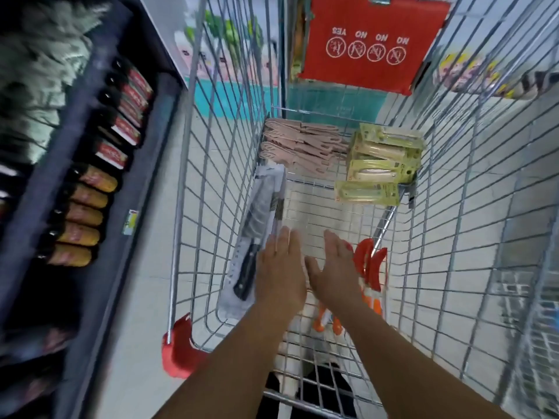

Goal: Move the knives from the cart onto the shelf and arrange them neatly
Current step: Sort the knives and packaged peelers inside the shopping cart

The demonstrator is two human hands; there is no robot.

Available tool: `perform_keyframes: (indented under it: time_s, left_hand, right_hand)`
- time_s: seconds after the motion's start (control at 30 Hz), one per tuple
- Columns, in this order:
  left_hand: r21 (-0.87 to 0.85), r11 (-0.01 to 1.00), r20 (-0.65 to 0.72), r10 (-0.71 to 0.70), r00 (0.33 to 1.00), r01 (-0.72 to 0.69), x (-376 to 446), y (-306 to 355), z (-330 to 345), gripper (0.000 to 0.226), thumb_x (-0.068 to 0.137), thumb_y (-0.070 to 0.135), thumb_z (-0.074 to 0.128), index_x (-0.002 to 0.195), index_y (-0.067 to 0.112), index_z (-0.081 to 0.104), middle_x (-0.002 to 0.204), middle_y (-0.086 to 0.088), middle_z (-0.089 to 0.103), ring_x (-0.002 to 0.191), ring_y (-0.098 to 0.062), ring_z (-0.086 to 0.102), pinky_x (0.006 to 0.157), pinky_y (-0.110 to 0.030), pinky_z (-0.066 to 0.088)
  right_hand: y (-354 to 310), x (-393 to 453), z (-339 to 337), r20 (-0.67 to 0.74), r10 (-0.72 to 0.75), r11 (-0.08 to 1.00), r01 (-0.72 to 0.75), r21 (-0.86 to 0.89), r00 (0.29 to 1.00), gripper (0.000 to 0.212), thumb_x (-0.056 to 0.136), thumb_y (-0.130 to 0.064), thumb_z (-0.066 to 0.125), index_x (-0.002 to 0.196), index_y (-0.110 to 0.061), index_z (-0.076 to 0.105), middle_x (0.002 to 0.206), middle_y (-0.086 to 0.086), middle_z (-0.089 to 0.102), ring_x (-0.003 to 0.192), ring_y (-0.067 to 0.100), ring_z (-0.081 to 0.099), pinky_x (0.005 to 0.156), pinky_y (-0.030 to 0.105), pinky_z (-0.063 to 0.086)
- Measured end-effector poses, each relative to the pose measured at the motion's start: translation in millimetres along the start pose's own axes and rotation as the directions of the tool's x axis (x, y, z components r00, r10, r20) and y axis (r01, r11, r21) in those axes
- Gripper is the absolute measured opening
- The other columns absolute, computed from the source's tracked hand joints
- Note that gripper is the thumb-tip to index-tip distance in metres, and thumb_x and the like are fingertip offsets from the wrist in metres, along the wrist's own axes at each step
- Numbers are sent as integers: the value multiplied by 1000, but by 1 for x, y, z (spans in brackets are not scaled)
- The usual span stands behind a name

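Both my hands reach down into a wire shopping cart. My left hand is flat with straight fingers, beside a black-handled knife in a clear pack lying along the cart's left side. My right hand is open too, just left of orange-handled knives. Neither hand holds anything. At the cart's far end lie several pink knives and several yellow-green carded knife packs. The dark shelf stands to the left.
The shelf carries rows of packaged goods with red labels and yellow labels. A red child-seat flap hangs at the cart's far end. Red corner bumper sits at the near left. Pale tiled floor surrounds the cart.
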State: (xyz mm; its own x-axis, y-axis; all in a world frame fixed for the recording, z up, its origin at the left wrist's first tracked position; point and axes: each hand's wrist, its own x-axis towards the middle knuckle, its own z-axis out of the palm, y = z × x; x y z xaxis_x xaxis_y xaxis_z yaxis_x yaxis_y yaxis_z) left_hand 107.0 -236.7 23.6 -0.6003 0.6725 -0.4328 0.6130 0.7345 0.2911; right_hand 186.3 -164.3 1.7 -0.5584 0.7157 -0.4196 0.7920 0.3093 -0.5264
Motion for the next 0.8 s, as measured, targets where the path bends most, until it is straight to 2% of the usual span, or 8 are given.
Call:
perform_keyframes:
  time_s: [0.17, 0.3, 0.4, 0.5, 0.6, 0.7, 0.73, 0.8]
  left_hand:
    - [52, 965, 28, -259, 966, 257, -8, -20, -11, 89, 91, 21, 55, 150, 13, -12, 158, -11, -12, 146, -30, -8, 117, -41, 3]
    - [54, 918, 123, -397, 910, 393, -10, -29, -12, 100, 84, 22, 68, 150, 11, -7, 156, -16, 8, 141, -33, 19, 114, -40, 22]
    - [52, 915, 132, -404, 905, 401, -10, -30, -14, 100, 84, 20, 70, 150, 12, -4, 153, -14, 20, 136, -30, 29, 107, -37, 32]
    - [-33, 929, 53, -367, 929, 369, -12, -22, -14, 78, 88, 20, 62, 149, 17, 12, 142, -8, 37, 127, -25, 38, 100, -36, 41]
    - [-222, 919, 29, -328, 944, 326, -14, -16, -14, 56, 86, 31, 60, 136, 22, 36, 125, -3, 51, 114, -24, 49, 91, -43, 48]
    - [-279, 920, 10, -283, 959, 275, -10, -15, -15, 35, 90, 38, 49, 121, 22, 51, 117, -3, 57, 112, -26, 52, 93, -45, 45]
    - [-280, 920, 2, -285, 959, 274, -9, -17, -13, 35, 93, 37, 45, 123, 21, 51, 122, -4, 55, 117, -26, 49, 98, -44, 42]
    - [-272, 899, 25, -351, 936, 344, -5, -24, -8, 46, 95, 30, 43, 139, 18, 38, 144, -4, 38, 132, -26, 33, 110, -42, 30]
  right_hand:
    - [-21, 5, 14, 199, -75, 987, 44, 154, 977, 63, 97, -32, 49, 151, -21, 18, 157, 1, 22, 144, 17, 20, 114, 28, 15]
    - [-34, 9, 21, 361, -78, 965, -21, 263, 929, 52, 99, -32, 45, 147, -22, 29, 150, 0, 36, 135, 18, 38, 109, 28, 29]
    - [-45, 15, 23, 361, -110, 940, -20, 339, 926, 35, 98, -31, 45, 132, -21, 50, 126, -1, 59, 103, 11, 56, 85, 24, 43]
    - [-56, 23, 24, 389, -24, 874, -170, 455, 921, 24, 92, -35, 52, 103, -18, 64, 91, 0, 69, 77, 16, 62, 66, 29, 50]
    - [-58, 31, 23, 424, 135, 772, -364, 522, 895, 23, 83, -30, 60, 95, -11, 65, 84, 9, 70, 76, 26, 67, 73, 38, 56]
    - [-50, 40, 18, 398, 187, 755, -390, 527, 898, 14, 82, -12, 58, 94, -8, 64, 86, 15, 66, 69, 26, 61, 62, 32, 50]
    - [-45, 42, 15, 384, 184, 781, -372, 502, 905, 11, 83, -11, 57, 92, -9, 63, 89, 15, 67, 72, 27, 62, 63, 33, 52]
    - [-35, 43, 9, 358, 164, 828, -326, 456, 919, 13, 87, -10, 54, 98, -11, 61, 100, 13, 67, 89, 29, 63, 82, 41, 53]
